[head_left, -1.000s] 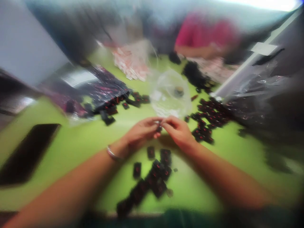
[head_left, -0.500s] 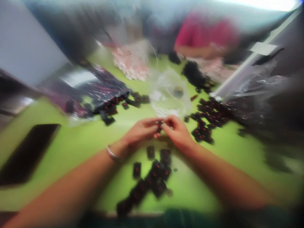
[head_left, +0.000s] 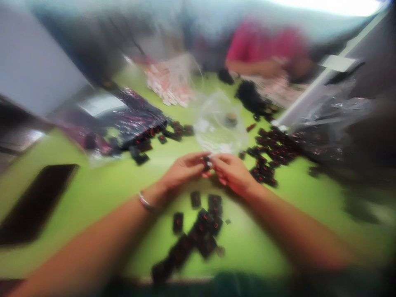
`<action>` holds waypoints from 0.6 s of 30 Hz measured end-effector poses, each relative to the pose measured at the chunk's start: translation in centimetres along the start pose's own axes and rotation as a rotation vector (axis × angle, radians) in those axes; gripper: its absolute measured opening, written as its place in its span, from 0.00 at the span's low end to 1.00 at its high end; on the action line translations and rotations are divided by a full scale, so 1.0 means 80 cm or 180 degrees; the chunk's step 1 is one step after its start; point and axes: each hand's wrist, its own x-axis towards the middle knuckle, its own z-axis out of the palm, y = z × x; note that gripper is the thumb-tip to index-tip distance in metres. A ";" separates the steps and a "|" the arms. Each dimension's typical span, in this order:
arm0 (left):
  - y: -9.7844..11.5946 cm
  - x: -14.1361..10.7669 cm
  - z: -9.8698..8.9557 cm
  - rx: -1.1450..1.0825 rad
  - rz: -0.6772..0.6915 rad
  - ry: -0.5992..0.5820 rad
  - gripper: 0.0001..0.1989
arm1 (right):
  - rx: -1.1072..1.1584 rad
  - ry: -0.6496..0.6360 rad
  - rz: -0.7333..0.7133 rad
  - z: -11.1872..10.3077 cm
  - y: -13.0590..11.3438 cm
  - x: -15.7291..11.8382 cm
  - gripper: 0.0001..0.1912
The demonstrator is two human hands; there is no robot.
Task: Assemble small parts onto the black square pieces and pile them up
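Over the green table, my left hand [head_left: 187,170] is closed on a small black piece [head_left: 206,163] held between thumb and fingers. My right hand [head_left: 232,171] meets it from the other side, its thumb and forefinger pinched at a tiny whitish bit [head_left: 210,164] against the black piece; the exact kind of either is too blurred to tell. Below my hands lies a loose group of black blocks [head_left: 202,227] with red marks. Just beyond my fingertips is a clear plastic bag [head_left: 218,123] with small pale pieces in it.
More red-marked black pieces are heaped at right [head_left: 272,150] and spill from a plastic bag [head_left: 133,117] at left. A dark phone-like slab [head_left: 38,202] lies far left. Across the table [head_left: 108,185], a person in a pink top [head_left: 266,49] sits near pale strips [head_left: 168,84].
My right hand has turned slightly and its fingers have shifted on the small piece, where a whitish bit now shows. My left hand stays almost in place.
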 end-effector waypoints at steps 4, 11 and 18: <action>-0.002 0.001 -0.001 0.0128 0.0171 0.0109 0.20 | -0.0483 0.0324 -0.0065 0.006 -0.010 -0.005 0.12; -0.006 0.002 -0.006 0.0686 0.0314 0.0095 0.19 | -0.1038 0.0410 -0.0070 0.010 -0.015 -0.009 0.09; -0.007 0.001 -0.002 0.0841 0.0233 0.0287 0.20 | -0.1424 0.0462 -0.0294 0.010 0.001 -0.004 0.06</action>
